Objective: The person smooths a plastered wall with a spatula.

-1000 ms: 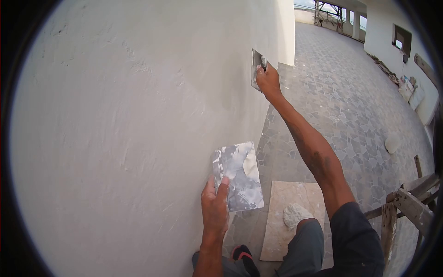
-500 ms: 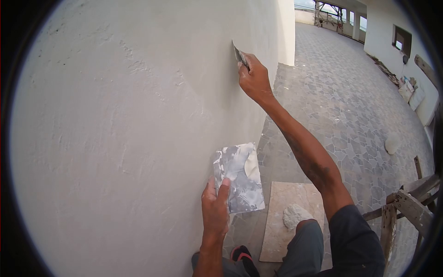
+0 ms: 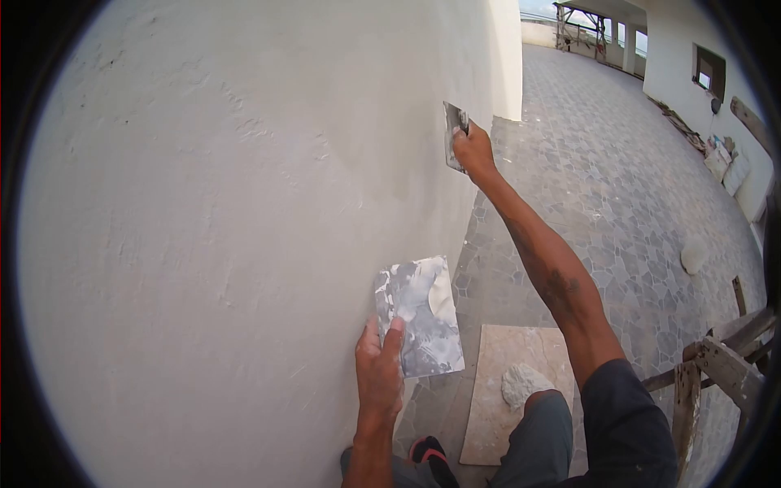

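Observation:
My right hand (image 3: 474,150) is closed around the handle of a putty knife (image 3: 452,140), a broad metal blade held close to the grey wall (image 3: 244,244). The blade's flat face is turned toward me. Lower down, my left hand (image 3: 380,366) grips a flat square board (image 3: 423,317) by its left edge, thumb on top. White and grey plaster smears cover the board, with a thicker cream patch along its right side. The wall has a smooth, darker damp-looking area near the knife and rough raised marks farther left.
On the patterned stone floor (image 3: 602,195) lies a beige tile (image 3: 488,407) bearing a heap of white plaster (image 3: 523,384), next to my knee. A wooden trestle (image 3: 720,366) stands at the right. Sacks (image 3: 726,163) and planks lie along the far white wall.
My right hand has moved down and to the right with the putty knife, and the blade has turned from edge-on to showing its face. My left hand and the board have barely moved.

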{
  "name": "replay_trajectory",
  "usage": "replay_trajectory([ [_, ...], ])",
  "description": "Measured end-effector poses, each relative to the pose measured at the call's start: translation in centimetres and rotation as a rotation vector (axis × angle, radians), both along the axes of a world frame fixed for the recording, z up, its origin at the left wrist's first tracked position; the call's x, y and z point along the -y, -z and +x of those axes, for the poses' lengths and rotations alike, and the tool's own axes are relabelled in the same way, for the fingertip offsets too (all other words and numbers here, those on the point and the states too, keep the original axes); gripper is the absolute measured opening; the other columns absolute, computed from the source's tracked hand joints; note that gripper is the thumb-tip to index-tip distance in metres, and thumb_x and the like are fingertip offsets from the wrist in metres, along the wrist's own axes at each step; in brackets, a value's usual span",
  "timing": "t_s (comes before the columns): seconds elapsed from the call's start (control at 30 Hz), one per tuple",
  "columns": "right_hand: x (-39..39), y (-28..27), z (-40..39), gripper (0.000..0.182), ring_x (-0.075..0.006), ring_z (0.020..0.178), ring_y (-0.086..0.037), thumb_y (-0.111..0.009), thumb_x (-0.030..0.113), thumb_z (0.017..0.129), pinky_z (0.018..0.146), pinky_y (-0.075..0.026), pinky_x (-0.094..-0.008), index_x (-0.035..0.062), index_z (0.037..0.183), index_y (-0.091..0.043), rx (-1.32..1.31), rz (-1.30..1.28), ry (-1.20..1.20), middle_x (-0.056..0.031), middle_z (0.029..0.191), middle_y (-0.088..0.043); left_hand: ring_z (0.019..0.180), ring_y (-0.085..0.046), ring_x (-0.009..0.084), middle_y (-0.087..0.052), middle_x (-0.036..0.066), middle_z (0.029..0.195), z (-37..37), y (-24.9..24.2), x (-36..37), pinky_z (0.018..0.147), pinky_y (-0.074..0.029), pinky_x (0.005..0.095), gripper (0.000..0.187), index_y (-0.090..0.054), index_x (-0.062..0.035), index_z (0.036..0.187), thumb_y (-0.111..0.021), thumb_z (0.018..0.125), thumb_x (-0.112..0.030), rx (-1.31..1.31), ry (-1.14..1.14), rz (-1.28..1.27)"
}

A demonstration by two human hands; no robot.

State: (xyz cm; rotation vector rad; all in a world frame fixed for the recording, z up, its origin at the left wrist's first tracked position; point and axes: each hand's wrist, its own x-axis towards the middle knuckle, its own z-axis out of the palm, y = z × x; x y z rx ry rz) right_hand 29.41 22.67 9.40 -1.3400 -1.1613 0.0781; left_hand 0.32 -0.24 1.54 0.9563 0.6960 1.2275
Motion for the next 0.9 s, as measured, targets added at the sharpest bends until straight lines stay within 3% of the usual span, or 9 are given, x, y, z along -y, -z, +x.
replay_trajectory([
  [0.1,0.0,-0.8,-1.1,0.033,-0.0313,0.089,-0.065,-0.047,0.017,0.095,0.083,-0.049,-0.0409,-0.0009,0.119,-0.059,-0.063,-0.056,-0.068,-0.0216,0.095,-0.067,0.094,-0.057,0.0109,-0.061,0.008,0.110,-0.3,0.5,-0.2,0.086,-0.047,0.0267,0.033,-0.053,0.0049,0.125,-0.054,0.099,-0.016,-0.028,0.009,0.005],
  [0.2,2.3,-1.3,-3.7,0.035,-0.0240,0.081,-0.063,-0.051,0.018,0.096,0.079,-0.050,-0.0347,-0.0010,0.125,-0.058,-0.017,0.029,-0.041,-0.0186,0.091,-0.067,0.095,-0.057,0.0111,-0.061,0.008,0.110,-0.2,0.3,-0.1,0.086,-0.046,0.0266,0.033,-0.054,0.0051,0.125,-0.054,0.099,-0.016,-0.022,0.007,0.013],
  [0.3,6.0,-0.9,-7.0,0.037,-0.0257,0.094,-0.065,-0.052,0.013,0.096,0.086,-0.049,-0.0334,-0.0007,0.130,-0.055,0.029,0.081,-0.105,-0.0192,0.106,-0.068,0.095,-0.057,0.0111,-0.061,0.008,0.110,-0.2,0.2,-0.2,0.087,-0.046,0.0265,0.033,-0.054,0.0052,0.125,-0.054,0.099,-0.016,-0.043,-0.002,0.023],
  [0.4,7.4,2.0,-8.5,0.040,-0.0283,0.117,-0.060,-0.053,-0.002,0.092,0.098,-0.046,-0.0316,0.0020,0.132,-0.054,0.324,0.433,-0.222,-0.0156,0.126,-0.061,0.095,-0.057,0.0107,-0.062,0.008,0.110,-0.2,0.1,-0.1,0.086,-0.046,0.0261,0.033,-0.054,0.0055,0.124,-0.054,0.099,-0.016,-0.062,-0.012,0.018],
  [0.5,10.2,2.7,-7.7,0.039,-0.0268,0.106,-0.064,-0.054,-0.003,0.092,0.094,-0.048,-0.0319,0.0016,0.130,-0.055,0.421,0.438,-0.382,-0.0147,0.123,-0.063,0.094,-0.057,0.0106,-0.062,0.008,0.110,-0.2,0.2,-0.1,0.086,-0.046,0.0260,0.033,-0.053,0.0056,0.125,-0.054,0.099,-0.016,-0.046,-0.005,0.017],
  [0.53,11.2,2.4,-7.3,0.032,-0.0234,0.092,-0.064,-0.053,0.002,0.094,0.088,-0.049,-0.0315,0.0006,0.126,-0.057,0.372,0.380,-0.443,-0.0145,0.115,-0.066,0.094,-0.057,0.0105,-0.062,0.008,0.110,-0.2,0.1,-0.1,0.086,-0.046,0.0260,0.033,-0.053,0.0056,0.125,-0.054,0.100,-0.016,-0.042,-0.002,0.017],
  [0.7,5.3,-0.5,-2.6,0.033,-0.0258,0.079,-0.063,-0.050,0.016,0.097,0.075,-0.050,-0.0332,-0.0004,0.124,-0.057,-0.068,0.114,-0.093,-0.0150,0.087,-0.066,0.094,-0.057,0.0103,-0.061,0.008,0.109,-0.2,0.1,-0.1,0.086,-0.047,0.0264,0.032,-0.052,0.0053,0.125,-0.053,0.100,-0.015,0.002,0.022,0.025],
  [0.8,1.7,-2.5,-0.6,0.037,-0.0264,0.077,-0.063,-0.050,0.023,0.096,0.077,-0.050,-0.0353,-0.0011,0.123,-0.057,0.004,0.148,0.040,-0.0160,0.088,-0.067,0.095,-0.057,0.0103,-0.061,0.008,0.111,-0.3,-0.1,-0.1,0.086,-0.047,0.0265,0.032,-0.052,0.0052,0.125,-0.053,0.100,-0.014,-0.039,0.007,0.031],
  [0.9,0.6,-4.5,-1.0,0.035,-0.0283,0.083,-0.065,-0.050,0.018,0.097,0.079,-0.050,-0.0368,-0.0005,0.126,-0.057,0.117,0.269,0.064,-0.0186,0.094,-0.067,0.097,-0.058,0.0106,-0.060,0.008,0.112,-0.3,-0.2,0.0,0.087,-0.047,0.0269,0.032,-0.051,0.0049,0.126,-0.053,0.100,-0.014,-0.005,0.016,0.014],
])
